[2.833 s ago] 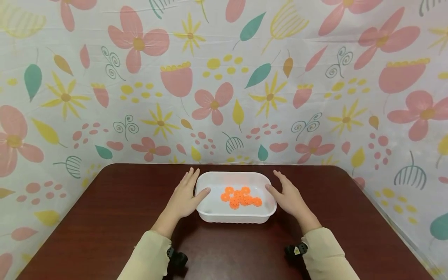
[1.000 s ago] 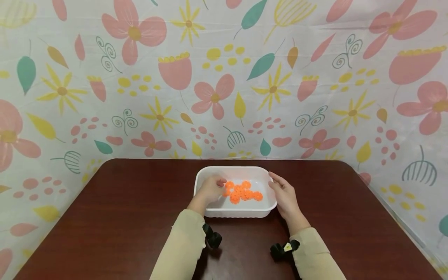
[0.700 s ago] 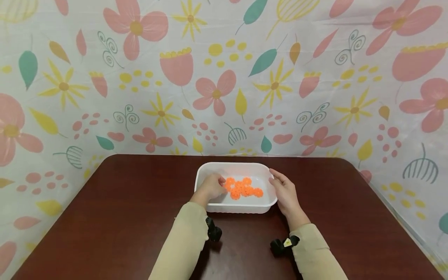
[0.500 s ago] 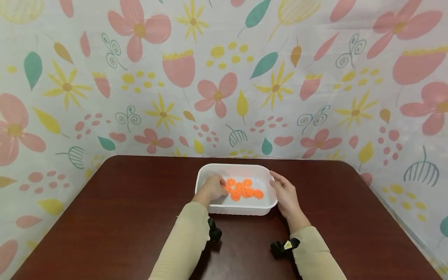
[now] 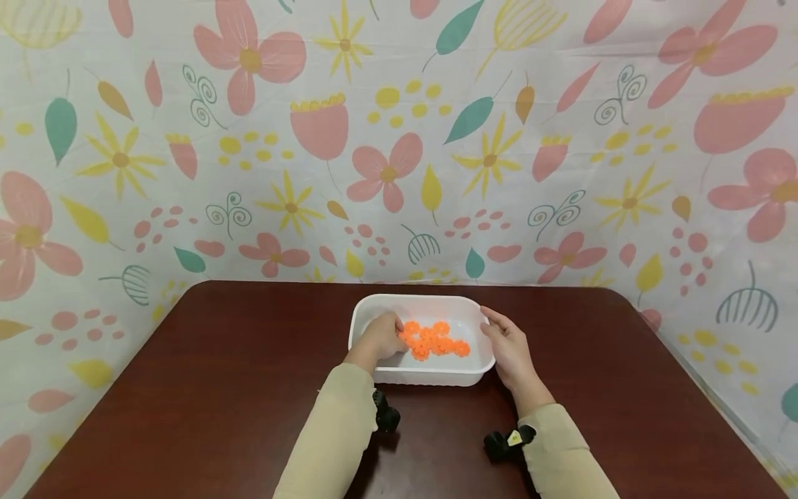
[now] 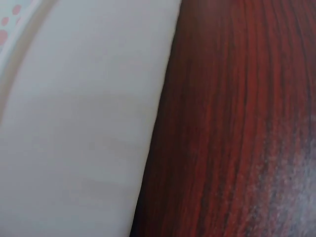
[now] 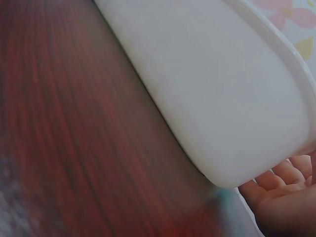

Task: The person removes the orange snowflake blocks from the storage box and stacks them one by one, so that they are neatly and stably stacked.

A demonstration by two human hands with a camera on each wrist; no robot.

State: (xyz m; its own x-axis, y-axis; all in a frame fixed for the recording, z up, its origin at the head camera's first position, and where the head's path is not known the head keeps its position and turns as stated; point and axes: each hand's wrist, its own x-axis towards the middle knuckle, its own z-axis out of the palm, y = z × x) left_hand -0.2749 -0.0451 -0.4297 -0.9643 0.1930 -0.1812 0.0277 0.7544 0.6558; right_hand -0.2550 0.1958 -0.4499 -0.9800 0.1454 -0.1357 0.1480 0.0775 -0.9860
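Orange in the head view: notched round pieces [image 5: 440,344] clustered on the floor of a white tub [image 5: 430,378] on a dark red-brown table [image 5: 187,388], with the left hand [image 5: 382,336] inside at their left edge, bent-fingered, cannot tell whether pinching one, and with the right hand [image 5: 510,348] gripping the rim at the tub's right end. In the left wrist view, the tub's smooth outer wall, slanting beside grained tabletop. In the right wrist view, the pale outer wall down to a rounded corner, with curled right-hand fingers against its end, near the floral backdrop [image 7: 296,15].
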